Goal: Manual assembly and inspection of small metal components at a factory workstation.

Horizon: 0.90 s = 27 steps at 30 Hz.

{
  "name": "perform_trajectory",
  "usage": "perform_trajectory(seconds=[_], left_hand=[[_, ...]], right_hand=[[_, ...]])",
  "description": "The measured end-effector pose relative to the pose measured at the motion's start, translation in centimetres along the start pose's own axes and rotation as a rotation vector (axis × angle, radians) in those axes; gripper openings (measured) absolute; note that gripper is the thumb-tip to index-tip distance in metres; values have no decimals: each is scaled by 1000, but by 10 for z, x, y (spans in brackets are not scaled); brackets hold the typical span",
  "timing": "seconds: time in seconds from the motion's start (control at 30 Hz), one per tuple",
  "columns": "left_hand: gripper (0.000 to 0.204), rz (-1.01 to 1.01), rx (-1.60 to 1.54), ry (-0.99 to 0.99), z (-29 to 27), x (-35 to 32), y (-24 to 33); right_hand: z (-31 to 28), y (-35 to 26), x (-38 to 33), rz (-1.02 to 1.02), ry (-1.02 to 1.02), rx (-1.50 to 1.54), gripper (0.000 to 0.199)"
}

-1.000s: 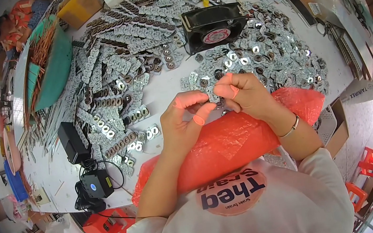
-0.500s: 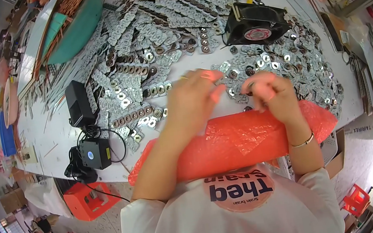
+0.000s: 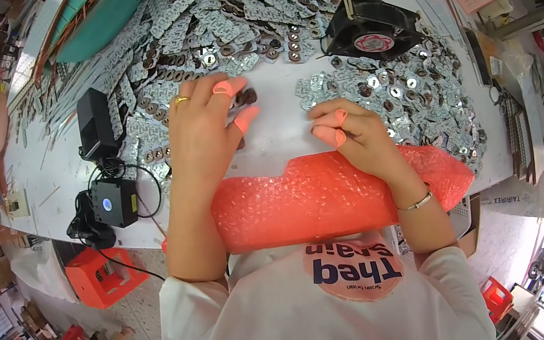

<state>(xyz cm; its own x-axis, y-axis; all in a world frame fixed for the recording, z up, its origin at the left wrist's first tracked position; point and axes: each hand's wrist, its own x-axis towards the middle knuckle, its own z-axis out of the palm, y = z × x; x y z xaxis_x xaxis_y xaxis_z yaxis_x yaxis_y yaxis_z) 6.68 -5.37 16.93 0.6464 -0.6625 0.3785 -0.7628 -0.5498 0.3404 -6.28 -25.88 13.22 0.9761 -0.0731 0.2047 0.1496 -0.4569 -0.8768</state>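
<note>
While the left hand (image 3: pixel 199 128) sits low over the table (image 3: pixel 273 131), left of centre, a disc piece (image 3: pixel 247 96) shows right at its thumb and index finger. Those two stand part-way apart with the piece in the gap; can't tell if they actually pinch it. Right hand (image 3: pixel 358 132) is across the bare white patch, near the plates (image 3: pixel 408 90), fingers loosely curled, small gap at the thumb; nothing shows in it, underside hidden, so can't tell if it holds anything. Handling, my read: piece is light, stiff, smooth enough to slip, edges possibly sharp; best taken by its opposite edges, thumb against index. Strips (image 3: pixel 257 21) look thin and could bend if lifted by one end, so hold them near the middle. Materials: piece has a round brown face; strips are long, flat, grey metal, heaped at the far left; plates are small, shiny, loose, some with dark round centres. Orange covers (image 3: pixel 221 88) on thumb and index of both hands look rubbery. Red wrap (image 3: pixel 311 199) under the forearms is bubbled, glossy, soft-looking. Fan (image 3: pixel 373 24) beyond the plates is boxy, black, hard-framed.
</note>
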Motion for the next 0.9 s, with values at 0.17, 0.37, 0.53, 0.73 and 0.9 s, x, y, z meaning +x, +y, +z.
perform_trajectory(seconds=[0.17,0.37,0.53,0.73,0.9], left_hand=[[26,-94,-806,13,14,-4,21],[29,-312,-1052,-416,24,-4,33],[24,-174,-865,-454,33,-7,33],[27,85,-596,-299,31,-13,28],[25,163,-505,-539,34,-14,23]], right_hand=[[1,1,-5,-5,101,-2,10],[1,-1,-9,103,316,191,12],[-3,-10,-7,91,234,197,14],[-1,-13,-9,155,134,149,13],[-15,-15,-11,272,-113,69,13]])
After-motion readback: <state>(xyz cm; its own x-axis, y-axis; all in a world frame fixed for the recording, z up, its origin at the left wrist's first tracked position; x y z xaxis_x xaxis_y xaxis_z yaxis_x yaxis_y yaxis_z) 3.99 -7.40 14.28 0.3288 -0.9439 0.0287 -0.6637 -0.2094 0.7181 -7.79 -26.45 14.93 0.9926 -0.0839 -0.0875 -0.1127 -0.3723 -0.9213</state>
